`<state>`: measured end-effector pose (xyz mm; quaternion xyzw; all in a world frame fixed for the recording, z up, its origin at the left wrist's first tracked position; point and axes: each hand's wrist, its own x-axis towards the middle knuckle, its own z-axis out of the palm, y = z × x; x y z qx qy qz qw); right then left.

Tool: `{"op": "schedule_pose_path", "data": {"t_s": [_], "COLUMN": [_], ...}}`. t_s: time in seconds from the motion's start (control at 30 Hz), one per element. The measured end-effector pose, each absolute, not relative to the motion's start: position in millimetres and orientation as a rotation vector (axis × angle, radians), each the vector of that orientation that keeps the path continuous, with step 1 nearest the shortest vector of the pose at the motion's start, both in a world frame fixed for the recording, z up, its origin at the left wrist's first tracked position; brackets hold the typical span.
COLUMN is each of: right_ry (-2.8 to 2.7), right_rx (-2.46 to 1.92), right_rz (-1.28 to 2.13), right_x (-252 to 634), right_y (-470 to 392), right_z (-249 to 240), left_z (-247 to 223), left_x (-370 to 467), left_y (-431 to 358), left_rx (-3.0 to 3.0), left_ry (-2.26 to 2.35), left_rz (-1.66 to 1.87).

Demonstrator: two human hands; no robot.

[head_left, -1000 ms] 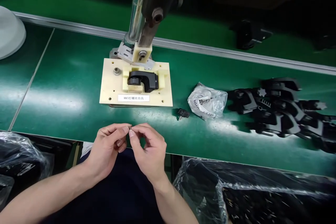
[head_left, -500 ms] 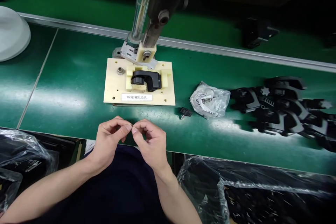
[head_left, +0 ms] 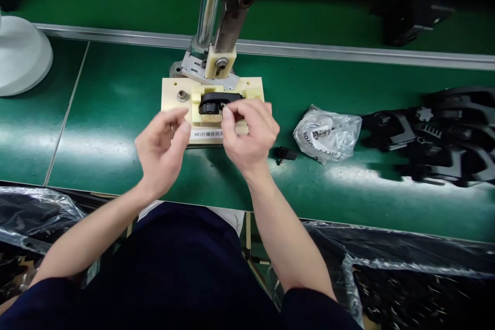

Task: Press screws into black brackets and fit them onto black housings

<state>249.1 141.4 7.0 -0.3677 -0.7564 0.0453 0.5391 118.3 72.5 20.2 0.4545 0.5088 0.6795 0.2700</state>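
A black curved clamp-like plastic part lies in the cream fixture under the press. Over its right side, my right hand pinches thumb and forefinger together on a tiny piece, too small to name, at the part's inner edge. My left hand hovers at the fixture's left front, thumb and forefinger slightly apart with nothing visible between them. The right hand hides the part's right end and some of the white label. A small black knob with a metal stud lies on the bench right of the right hand.
The press arm and a clear tube come down behind the fixture. To the right are a clear plastic bag and several black-and-grey parts. A white round base stands left. Plastic-lined bins flank my body.
Both hands have moved forward from the bench's front edge and separated. The right hand has reached the black part in the fixture; the left has stopped by the fixture's left front.
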Motion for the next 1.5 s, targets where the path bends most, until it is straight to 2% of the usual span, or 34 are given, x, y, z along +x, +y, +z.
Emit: {"op": "schedule_pose_path", "data": {"t_s": [0.2,0.37,1.33,1.5], "right_ry": [-1.82,-1.724,-1.606,-1.545], "right_rx": [-1.038,-1.107,-1.193,-1.166], "right_rz": [0.134,0.119,0.328,0.256], "right_x": [224,216,200,202], "right_y": [160,161,168,168], "right_z": [6,3,-1,1], "left_z": [8,3,6,8], "left_x": [98,99,101,102], "left_y": [141,161,174,171], "left_rx": [1.659,1.832,1.666,1.644], "left_ry": [1.34,1.27,1.423,1.421], "left_rz": [1.757,1.636,1.707,1.718]}}
